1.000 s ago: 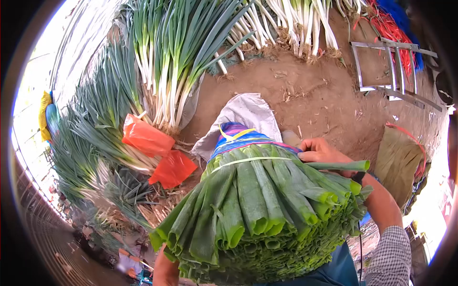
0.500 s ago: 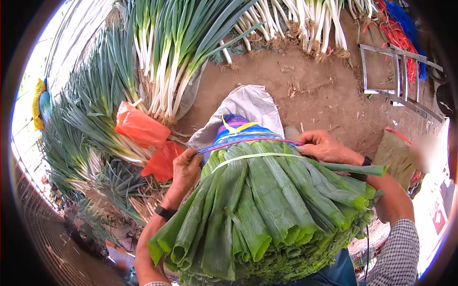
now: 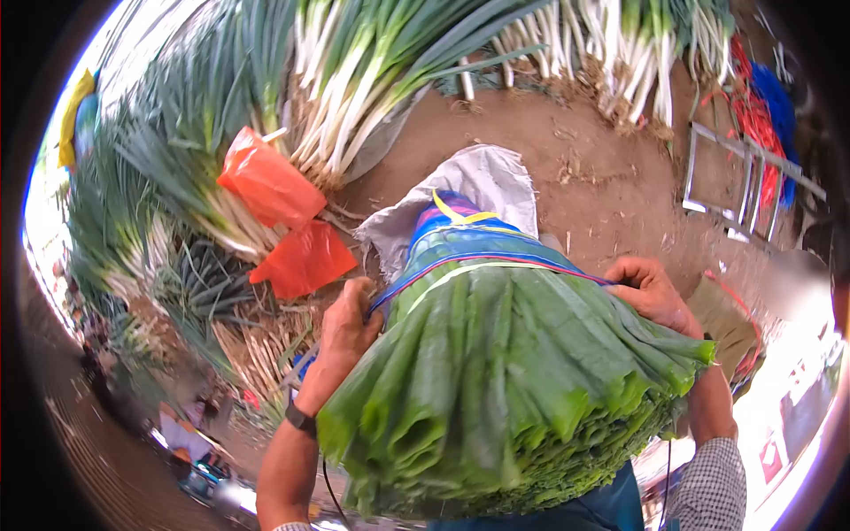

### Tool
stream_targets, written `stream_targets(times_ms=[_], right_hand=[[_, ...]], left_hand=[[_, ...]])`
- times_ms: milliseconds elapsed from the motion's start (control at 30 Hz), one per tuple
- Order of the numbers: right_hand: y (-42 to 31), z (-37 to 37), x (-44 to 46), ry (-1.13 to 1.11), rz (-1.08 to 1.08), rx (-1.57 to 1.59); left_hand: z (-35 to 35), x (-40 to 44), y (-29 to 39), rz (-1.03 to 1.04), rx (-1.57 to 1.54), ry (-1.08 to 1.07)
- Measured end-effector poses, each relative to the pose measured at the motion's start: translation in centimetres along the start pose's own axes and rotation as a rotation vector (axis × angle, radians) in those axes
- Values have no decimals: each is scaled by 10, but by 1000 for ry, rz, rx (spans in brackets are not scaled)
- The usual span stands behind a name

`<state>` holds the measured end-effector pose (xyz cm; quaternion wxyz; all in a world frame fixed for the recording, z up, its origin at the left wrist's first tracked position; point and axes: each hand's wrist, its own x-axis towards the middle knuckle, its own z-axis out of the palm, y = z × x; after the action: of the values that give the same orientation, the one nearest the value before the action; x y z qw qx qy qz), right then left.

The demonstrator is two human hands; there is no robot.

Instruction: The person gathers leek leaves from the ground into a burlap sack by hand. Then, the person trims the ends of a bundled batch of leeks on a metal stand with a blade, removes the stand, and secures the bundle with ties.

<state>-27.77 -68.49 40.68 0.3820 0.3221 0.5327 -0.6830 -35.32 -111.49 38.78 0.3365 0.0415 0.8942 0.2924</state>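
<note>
A big bundle of green onions [image 3: 496, 372] stands before my body, its cut green leaf ends fanned toward me. Blue striped plastic wrap [image 3: 425, 232] encloses its far part, with a yellow tie [image 3: 465, 217] around it. A pale band [image 3: 478, 265] circles the leaves close to the wrap's edge. My left hand [image 3: 348, 323] pinches that edge on the left of the bundle. On the opposite side, the fingers of my right hand [image 3: 651, 292] grip the same red-and-blue edge, which is stretched across the leaves between both hands.
A whitish woven sack [image 3: 496, 173] lies beyond the bundle on bare soil. Loose green onions [image 3: 354, 97] pile up at the left and back. Orange plastic bags [image 3: 274, 186] rest among them. At right are a metal frame [image 3: 748, 186] and red plastic strips [image 3: 757, 115].
Both hands stay on the wrap's edge, now spread slightly wider around the bundle. The edge sits closer to the pale band. A leaf that stuck out at right no longer does. The camera view has shifted.
</note>
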Motion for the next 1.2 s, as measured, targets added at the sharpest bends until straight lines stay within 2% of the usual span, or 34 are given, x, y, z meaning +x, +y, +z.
stream_targets(times_ms=[33, 100, 167, 267, 333, 400, 500, 633, 667, 767, 800, 933, 1033, 1067, 1100, 1200], right_hand=[[4, -1, 1, -4, -11, -11], [8, 1, 3, 16, -38, -26], [12, 6, 3, 58, -54, -36], [20, 2, 4, 82, -100, -143], [30, 0, 5, 105, -113, -144], [22, 19, 4, 115, -117, -89], [8, 40, -4, 124, -117, -138], [-8, 67, -9, 112, -109, -201], [-9, 72, -12, 115, -102, -217], [-21, 86, -20, 94, -99, -256], [-24, 89, -19, 86, -98, -269], [-32, 94, -14, 46, -108, -296], [-35, 87, -12, -3, -138, -313], [-34, 85, -11, -18, -142, -316], [-38, 81, -12, -39, -147, -320], [-48, 73, -11, -91, -147, -369]], left_hand=[[-1, -3, -7, -32, 101, 16], [16, -23, -43, 28, 118, 64], [33, -43, -69, -71, 49, 94], [80, -84, -127, -215, -135, 60], [127, -108, -158, -376, -425, 45], [149, -125, -164, -481, -689, 22], [170, -141, -156, -517, -1106, 224], [145, -172, -131, -581, -1218, 295], [125, -187, -116, -516, -1054, 316], [97, -201, -103, -511, -1096, 329], [106, -197, -109, -389, -968, 437], [100, -191, -124, -351, -1084, 455], [91, -192, -143, -164, -622, 548], [102, -183, -147, -140, -495, 667], [111, -191, -153, -206, -763, 644], [96, -250, -116, -415, -1620, 520]])
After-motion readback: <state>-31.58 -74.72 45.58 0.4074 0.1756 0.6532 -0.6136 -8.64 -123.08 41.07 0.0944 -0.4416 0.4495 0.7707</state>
